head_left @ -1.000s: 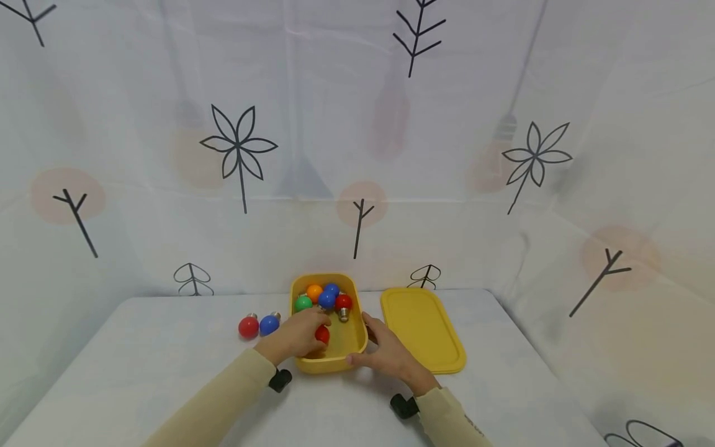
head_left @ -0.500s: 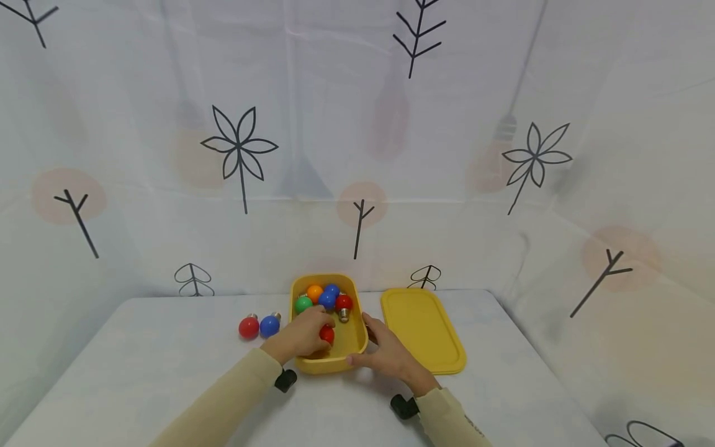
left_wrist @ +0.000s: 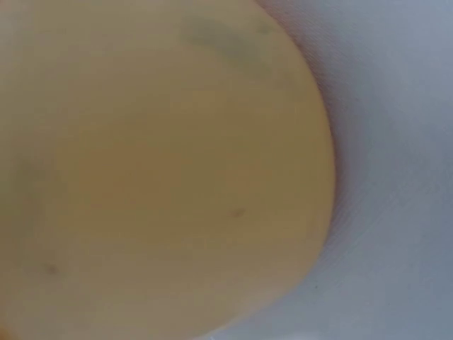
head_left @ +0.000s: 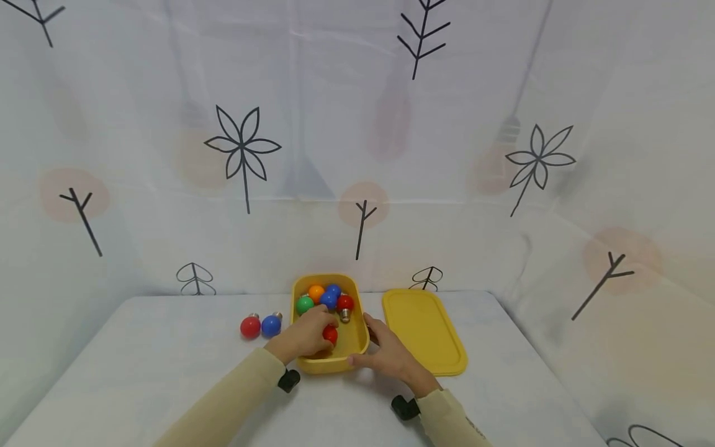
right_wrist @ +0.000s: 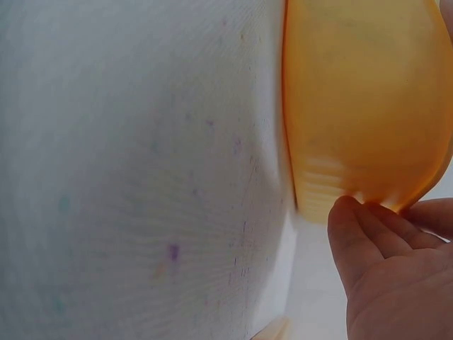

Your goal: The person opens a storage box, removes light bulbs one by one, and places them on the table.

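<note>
- The left hand [head_left: 306,335] reaches over the box's left rim, fingers and thumb closed on a red bulb [head_left: 331,335] low inside, at the end toward the table's near edge.
- The right hand [head_left: 388,355] grips the yellow box [head_left: 332,366] at its near right corner, thumb on the near wall, fingers against the right wall.
- The box stands open near the middle of the table's far edge.
- Towards the far edge inside it lie a green bulb [head_left: 305,304], an orange bulb [head_left: 316,293], two blue bulbs [head_left: 328,302] and another red bulb [head_left: 345,303], whose metal base points to the near edge.
- On the white table [head_left: 123,372], between its left edge and the box, a loose red bulb [head_left: 250,326] and a loose blue bulb [head_left: 271,326] lie side by side.
- A flat yellow lid [head_left: 424,332] lies on the box's right-edge side, also near the far edge.
- Behind the far edge hangs a pale cloth [head_left: 313,242] with plant drawings.
</note>
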`<state>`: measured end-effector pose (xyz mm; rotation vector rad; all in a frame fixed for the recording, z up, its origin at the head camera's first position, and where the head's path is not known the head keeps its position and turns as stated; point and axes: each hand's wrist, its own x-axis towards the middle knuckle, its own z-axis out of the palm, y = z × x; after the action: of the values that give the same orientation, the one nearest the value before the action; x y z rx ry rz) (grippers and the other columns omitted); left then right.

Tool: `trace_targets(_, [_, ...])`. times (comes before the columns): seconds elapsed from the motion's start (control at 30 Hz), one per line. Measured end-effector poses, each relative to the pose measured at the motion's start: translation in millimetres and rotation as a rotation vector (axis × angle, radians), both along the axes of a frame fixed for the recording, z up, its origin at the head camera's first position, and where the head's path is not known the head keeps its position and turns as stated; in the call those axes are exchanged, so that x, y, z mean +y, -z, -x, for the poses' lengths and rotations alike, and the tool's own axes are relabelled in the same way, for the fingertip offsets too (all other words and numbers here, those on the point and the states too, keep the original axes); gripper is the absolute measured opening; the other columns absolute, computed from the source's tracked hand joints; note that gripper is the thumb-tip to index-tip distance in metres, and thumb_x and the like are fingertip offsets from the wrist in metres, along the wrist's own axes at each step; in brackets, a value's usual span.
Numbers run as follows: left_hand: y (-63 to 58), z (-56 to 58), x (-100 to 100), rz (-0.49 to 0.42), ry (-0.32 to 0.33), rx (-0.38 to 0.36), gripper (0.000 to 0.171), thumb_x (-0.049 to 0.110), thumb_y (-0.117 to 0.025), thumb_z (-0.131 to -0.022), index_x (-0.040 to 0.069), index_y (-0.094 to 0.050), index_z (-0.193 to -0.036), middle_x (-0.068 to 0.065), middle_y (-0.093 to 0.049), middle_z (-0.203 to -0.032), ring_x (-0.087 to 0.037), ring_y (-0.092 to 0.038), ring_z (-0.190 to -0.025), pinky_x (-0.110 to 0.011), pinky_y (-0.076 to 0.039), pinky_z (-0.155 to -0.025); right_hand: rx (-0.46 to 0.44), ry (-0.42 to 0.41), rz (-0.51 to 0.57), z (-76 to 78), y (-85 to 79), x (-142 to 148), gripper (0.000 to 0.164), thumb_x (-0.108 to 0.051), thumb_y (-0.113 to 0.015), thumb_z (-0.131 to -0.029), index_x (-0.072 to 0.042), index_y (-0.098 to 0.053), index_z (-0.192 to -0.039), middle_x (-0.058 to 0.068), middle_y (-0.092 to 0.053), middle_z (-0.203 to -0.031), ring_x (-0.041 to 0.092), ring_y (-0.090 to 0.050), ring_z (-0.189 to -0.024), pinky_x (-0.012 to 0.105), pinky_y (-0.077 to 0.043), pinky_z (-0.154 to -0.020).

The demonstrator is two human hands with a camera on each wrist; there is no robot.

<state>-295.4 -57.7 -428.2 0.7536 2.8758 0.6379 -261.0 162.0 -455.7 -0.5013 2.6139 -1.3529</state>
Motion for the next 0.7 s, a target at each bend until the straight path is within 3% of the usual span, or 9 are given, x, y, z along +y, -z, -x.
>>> trace_targets(0.4, [3.7,4.1,0.0,0.012,-0.011,-0.007,0.042,0.02,-0.08,-0.078,0.012,-0.066,-0.117,0.002,-0.05,-0.099,-0.014,-0.05,-0.094,-0.032,-0.053,-0.084,-0.004,-0.002,0.005,2.2,2.6,0.1,0.102,-0.05,-0.075,-0.076,-0.009,-0.02,-0.152,0.008,-0.029,-0.153,0.027,-0.04,-0.133,0.047,-0.037,-0.106])
trace_targets(0.7, [-0.3,2.6,-1.5,-0.019,0.005,0.025,0.044,0.023,-0.078,-0.08,0.012,-0.064,-0.121,0.002,-0.049,-0.102,-0.014,-0.049,-0.097,-0.032,-0.052,-0.086,0.001,-0.001,0.004,1.9,1.2,0.0,0.103,-0.05,-0.075,-0.076,-0.008,-0.02,-0.152,0.009,-0.028,-0.154,0.028,-0.04,-0.134,0.047,-0.037,-0.106])
